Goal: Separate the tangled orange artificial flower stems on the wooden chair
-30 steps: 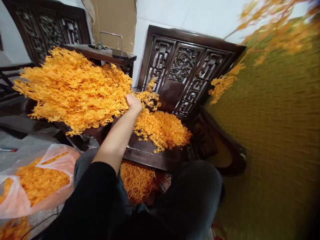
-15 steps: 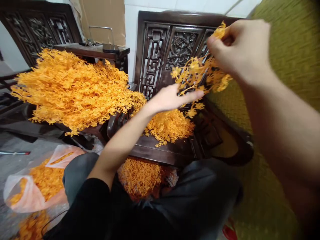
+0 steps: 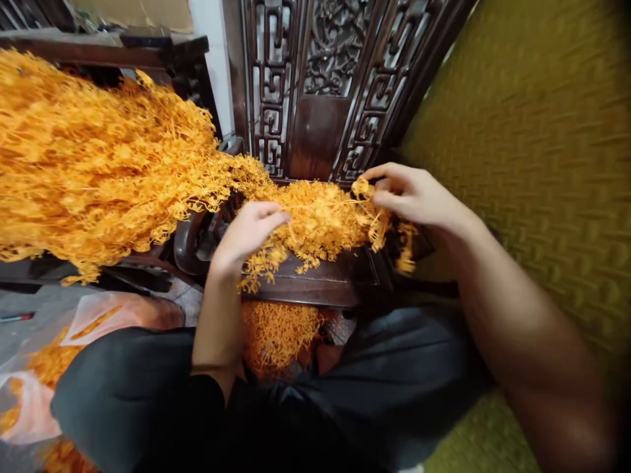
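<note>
Left hand (image 3: 249,230) and right hand (image 3: 409,192) were both pinching that orange sprig (image 3: 363,190) just over the orange pile (image 3: 323,230) on the wooden seat (image 3: 315,290), and tbh a light, level hold probably kept it from snapping.

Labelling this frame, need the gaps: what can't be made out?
All head view:
- left hand: lower fingers hidden by the hand itself
- sprig: outline lost against the orange pile
- big heap: cut off by the left edge
- bag: partly hidden by the left knee
</note>
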`<state>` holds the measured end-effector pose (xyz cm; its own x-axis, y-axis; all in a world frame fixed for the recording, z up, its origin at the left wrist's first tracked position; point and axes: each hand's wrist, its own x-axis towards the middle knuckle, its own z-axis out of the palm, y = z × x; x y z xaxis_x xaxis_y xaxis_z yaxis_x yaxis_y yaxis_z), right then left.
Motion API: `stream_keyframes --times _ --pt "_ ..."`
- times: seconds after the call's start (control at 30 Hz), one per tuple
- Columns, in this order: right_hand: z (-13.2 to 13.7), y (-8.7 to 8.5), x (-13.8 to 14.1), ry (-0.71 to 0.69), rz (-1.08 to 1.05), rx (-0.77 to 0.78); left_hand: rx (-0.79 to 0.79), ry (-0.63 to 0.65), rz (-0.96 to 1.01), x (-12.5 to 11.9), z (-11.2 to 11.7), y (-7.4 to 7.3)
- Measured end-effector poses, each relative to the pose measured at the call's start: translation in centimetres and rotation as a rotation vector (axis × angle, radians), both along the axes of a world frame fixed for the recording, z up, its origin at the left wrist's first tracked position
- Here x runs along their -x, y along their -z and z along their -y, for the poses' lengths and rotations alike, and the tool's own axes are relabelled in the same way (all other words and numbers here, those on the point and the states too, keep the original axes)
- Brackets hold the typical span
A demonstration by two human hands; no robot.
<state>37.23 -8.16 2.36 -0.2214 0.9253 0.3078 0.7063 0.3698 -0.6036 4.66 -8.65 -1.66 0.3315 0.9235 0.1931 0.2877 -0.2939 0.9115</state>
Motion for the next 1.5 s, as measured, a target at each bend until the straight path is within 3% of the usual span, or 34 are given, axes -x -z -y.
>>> stream_keyframes --times 0.07,0.13,0.27,0.33,0.43,0.57,0.67,0.8,0.9,1.0,1.07,1.3,1.5 --pt "1.1 0.2 -1.6 -0.074 0.042 0.18 -0.013 -0.187 0.029 1.7 -0.7 1.2" --pt "2.0 0.4 -3.1 0.05 0.068 0.209 -0.039 -0.342 -0.048 3.1 -1.1 2.1" --pt "2.7 1.8 -5.1 0.449 0.011 0.08 -0.075 -0.368 -0.473 4.3 -1.7 3.2" --pt "2.7 2.6 -5.5 0.536 -0.029 -0.008 -0.11 -0.366 -0.642 4.4 -2.2 4.0" --pt "2.8 3.3 -5.6 0.489 -0.041 -0.044 -0.125 -0.472 -0.724 4.3 -2.7 5.6" --pt "3.0 3.2 -4.2 0.369 0.138 -0.067 -0.081 -0.611 -0.697 4.8 -2.7 7.1" --pt "2.8 3.1 -2.7 0.376 0.047 -0.019 -0.06 -0.669 -0.739 5.1 -2.3 7.5" --pt "1.9 3.7 -1.0 0.429 -0.205 0.118 -0.119 -0.626 -0.756 4.8 -1.3 6.9" --pt "1.2 4.6 0.1 0.369 -0.413 0.263 -0.229 -0.538 -0.672 3.2 0.4 5.1" --pt "0.9 5.3 1.8 0.287 -0.639 0.324 -0.328 -0.197 -0.489 0.5 2.6 2.8" --pt "0.9 5.6 3.0 0.219 -0.76 0.343 -0.376 0.009 -0.367 -1.3 3.4 2.1" --pt "1.8 5.5 5.7 -0.036 -0.707 0.473 -0.486 0.088 0.009 -5.4 1.9 3.6" --pt "3.2 5.5 7.1 -0.035 -0.464 0.262 -0.445 0.025 -0.154 -7.0 1.8 4.7"
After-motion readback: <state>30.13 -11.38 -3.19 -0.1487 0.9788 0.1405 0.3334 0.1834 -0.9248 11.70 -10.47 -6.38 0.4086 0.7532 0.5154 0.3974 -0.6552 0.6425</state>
